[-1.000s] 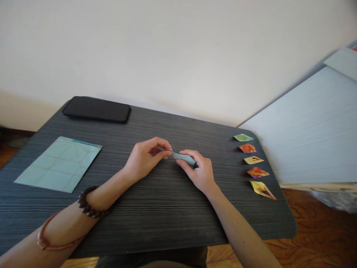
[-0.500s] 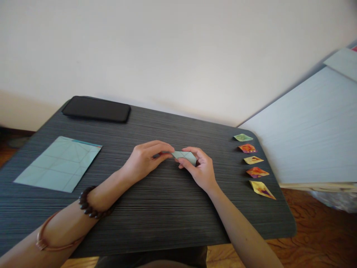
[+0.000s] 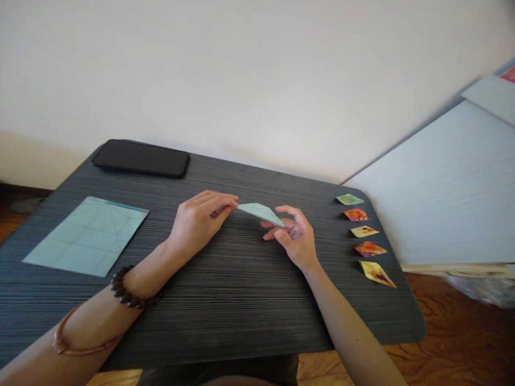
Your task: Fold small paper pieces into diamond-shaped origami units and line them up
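A small pale blue-green piece of folded paper [image 3: 260, 211] is held above the middle of the dark table. My left hand [image 3: 203, 217] pinches its left end between thumb and fingers. At its right end is my right hand [image 3: 295, 233], its fingers apart around the paper's pointed tip; whether they touch it I cannot tell. Crease lines run across the paper. To the left lies a larger pale blue-green sheet [image 3: 84, 236], flat and creased, with a darker blue strip along its far edge.
Several small folded papers form a column at the table's right side, among them a green one [image 3: 350, 199] and a yellow one [image 3: 377, 273]. A black flat case-like object [image 3: 140, 158] lies at the back left. The wall [image 3: 241, 80] rises behind the table [image 3: 225, 316].
My right hand has loosened its grip, its fingers now spread. My left hand has shifted slightly left and up, and the paper has turned, its right end tilting down.
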A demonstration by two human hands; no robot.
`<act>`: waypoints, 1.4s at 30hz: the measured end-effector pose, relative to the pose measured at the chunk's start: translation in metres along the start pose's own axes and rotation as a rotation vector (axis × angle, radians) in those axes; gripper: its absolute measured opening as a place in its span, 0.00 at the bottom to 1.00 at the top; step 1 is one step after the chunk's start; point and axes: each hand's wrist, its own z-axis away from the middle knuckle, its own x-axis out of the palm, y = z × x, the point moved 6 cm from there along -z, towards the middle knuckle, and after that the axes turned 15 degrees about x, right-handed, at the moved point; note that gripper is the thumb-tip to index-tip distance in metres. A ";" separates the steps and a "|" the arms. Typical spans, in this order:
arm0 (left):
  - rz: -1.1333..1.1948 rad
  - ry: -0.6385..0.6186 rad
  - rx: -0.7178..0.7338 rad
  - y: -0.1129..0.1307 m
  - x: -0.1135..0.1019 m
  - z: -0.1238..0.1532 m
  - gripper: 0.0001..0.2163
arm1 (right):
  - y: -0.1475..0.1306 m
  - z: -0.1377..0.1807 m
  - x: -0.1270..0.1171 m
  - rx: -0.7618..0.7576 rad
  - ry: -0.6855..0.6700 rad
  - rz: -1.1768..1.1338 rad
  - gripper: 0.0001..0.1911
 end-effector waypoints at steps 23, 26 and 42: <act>0.026 -0.059 -0.091 -0.007 0.005 0.004 0.07 | -0.023 0.014 -0.012 -0.318 0.512 0.482 0.05; 0.064 -0.090 -0.080 -0.007 0.008 0.004 0.06 | -0.027 0.016 -0.012 -0.400 0.522 0.584 0.07; 0.212 -0.113 -0.267 -0.020 0.013 0.009 0.09 | -0.023 0.011 -0.012 -0.302 0.347 0.597 0.08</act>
